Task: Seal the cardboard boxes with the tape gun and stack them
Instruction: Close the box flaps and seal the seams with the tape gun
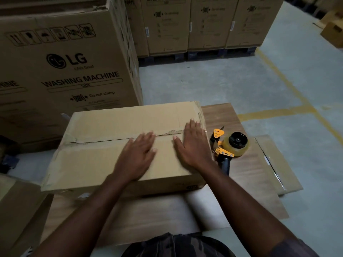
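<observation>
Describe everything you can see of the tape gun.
The tape gun lies on its side on the wooden board, just right of the cardboard box. It has a yellow metal frame, a black hub carrying a roll of pale brownish tape, and a black handle pointing toward the person, partly hidden by the right forearm. Nobody holds it; the right hand rests flat on the box beside it.

floor (pixel 222 86): grey concrete, with yellow painted lines (pixel 289 89) | back: row of tall washing-machine cartons (pixel 206 25) standing on dark pallets (pixel 204 55) | left: big LG carton (pixel 65 62) | light: dim
</observation>
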A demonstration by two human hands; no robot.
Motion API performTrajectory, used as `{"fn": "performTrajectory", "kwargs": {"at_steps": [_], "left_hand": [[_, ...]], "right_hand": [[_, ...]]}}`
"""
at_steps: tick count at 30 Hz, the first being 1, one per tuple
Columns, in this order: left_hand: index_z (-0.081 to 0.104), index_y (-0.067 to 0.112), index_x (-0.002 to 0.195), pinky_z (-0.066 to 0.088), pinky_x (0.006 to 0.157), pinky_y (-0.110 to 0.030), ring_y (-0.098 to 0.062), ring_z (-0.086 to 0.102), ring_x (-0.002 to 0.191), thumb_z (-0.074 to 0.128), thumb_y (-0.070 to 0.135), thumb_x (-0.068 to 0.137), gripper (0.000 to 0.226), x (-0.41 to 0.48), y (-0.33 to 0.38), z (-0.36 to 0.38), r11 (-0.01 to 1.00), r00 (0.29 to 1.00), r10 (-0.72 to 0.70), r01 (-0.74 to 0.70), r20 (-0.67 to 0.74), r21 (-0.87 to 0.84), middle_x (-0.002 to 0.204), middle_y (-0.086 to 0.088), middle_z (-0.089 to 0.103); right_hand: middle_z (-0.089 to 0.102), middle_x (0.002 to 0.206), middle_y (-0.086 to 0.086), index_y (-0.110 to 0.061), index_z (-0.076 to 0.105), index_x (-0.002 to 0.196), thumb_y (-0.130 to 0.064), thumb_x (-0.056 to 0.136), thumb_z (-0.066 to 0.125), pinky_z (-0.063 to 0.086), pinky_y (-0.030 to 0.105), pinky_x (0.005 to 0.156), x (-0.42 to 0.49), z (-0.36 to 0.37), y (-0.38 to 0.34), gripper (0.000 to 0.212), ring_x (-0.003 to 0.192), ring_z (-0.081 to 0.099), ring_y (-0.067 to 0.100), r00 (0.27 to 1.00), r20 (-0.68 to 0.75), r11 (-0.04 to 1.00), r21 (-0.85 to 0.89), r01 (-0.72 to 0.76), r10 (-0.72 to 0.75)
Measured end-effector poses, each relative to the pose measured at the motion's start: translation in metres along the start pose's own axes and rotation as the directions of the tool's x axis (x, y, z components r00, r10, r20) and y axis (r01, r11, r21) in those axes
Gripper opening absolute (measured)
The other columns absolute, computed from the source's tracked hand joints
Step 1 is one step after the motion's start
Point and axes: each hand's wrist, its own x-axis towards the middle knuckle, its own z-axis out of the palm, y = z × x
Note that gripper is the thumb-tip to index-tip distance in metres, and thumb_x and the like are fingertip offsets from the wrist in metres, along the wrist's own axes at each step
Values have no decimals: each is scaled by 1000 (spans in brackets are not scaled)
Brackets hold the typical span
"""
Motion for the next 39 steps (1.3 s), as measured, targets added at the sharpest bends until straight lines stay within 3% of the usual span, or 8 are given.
{"fn": "performTrajectory", "kwargs": {"at_steps": [6, 13, 20, 25, 28, 34, 37, 39], "left_hand": [[30, 31, 157, 8, 124, -46, -4, 15, 152, 27, 45, 103, 56, -28, -56, -23, 987, 986, -163, 163, -26, 8, 163, 15, 25], [34, 28, 156, 9, 122, -41, -9, 20, 152, 25, 39, 97, 60, -27, -64, -26, 995, 995, -98, 98, 13, -8, 163, 11, 29], [56, 30, 143, 13, 124, -44, -3, 39, 141, 52, 24, 102, 41, -48, -135, -57, 986, 994, -42, 25, -99, -163, 149, 14, 50], [67, 26, 131, 25, 120, -47, -13, 51, 133, 60, 18, 98, 34, -70, -194, -81, 985, 975, -105, 75, -198, -156, 139, 8, 61], [66, 18, 132, 28, 117, -33, -24, 45, 139, 61, 18, 97, 35, -68, -193, -78, 974, 967, -135, 89, -218, -210, 148, -5, 53], [38, 26, 153, 40, 103, -22, -8, 49, 129, 83, 30, 81, 85, -73, -206, -83, 725, 881, -462, 310, -101, -615, 146, 13, 47], [40, 31, 149, 44, 86, -9, 10, 58, 108, 85, 21, 79, 83, -69, -215, -83, 547, 893, -448, 315, 47, -775, 126, 29, 56], [46, 29, 143, 50, 94, -24, 2, 63, 110, 82, 20, 82, 71, -66, -224, -77, 472, 903, -415, 315, 108, -823, 123, 20, 65]], "right_hand": [[-12, 170, 18, -2, 2, 162, -52, 105, 27, -9, 51, 125, 2, 9, -37, 79, 156, -15, 35, 988, 10, 977, -144, -154, 157], [0, 171, 16, -5, 12, 162, -38, 108, 27, -5, 56, 125, -17, 62, -150, 65, 158, -5, 33, 977, 137, 971, -151, 186, -166], [18, 170, 10, -8, 28, 160, -45, 102, 44, 8, 39, 127, -16, 57, -129, 71, 157, 14, 24, 999, -37, 999, -17, 34, -35], [4, 171, 14, -2, 14, 162, -52, 102, 34, -2, 51, 126, -13, 63, -143, 80, 158, 0, 28, 959, -112, 959, -87, -271, 261], [0, 171, 18, 0, 10, 161, -53, 102, 32, -2, 52, 127, -13, 74, -180, 82, 158, -5, 34, 971, -72, 969, -88, -232, 226], [-2, 168, 26, 4, 8, 160, -57, 100, 29, -4, 54, 126, -18, 117, -269, 88, 155, -11, 45, 997, 48, 990, -126, 58, -52], [1, 167, 30, 5, 13, 159, -51, 98, 18, -2, 55, 126, -18, 127, -297, 84, 155, -6, 47, 991, 69, 985, -119, 126, -118], [3, 167, 29, 5, 14, 159, -47, 89, 3, 0, 55, 127, -18, 132, -308, 88, 155, -4, 47, 982, 84, 978, -105, 180, -171]]}}
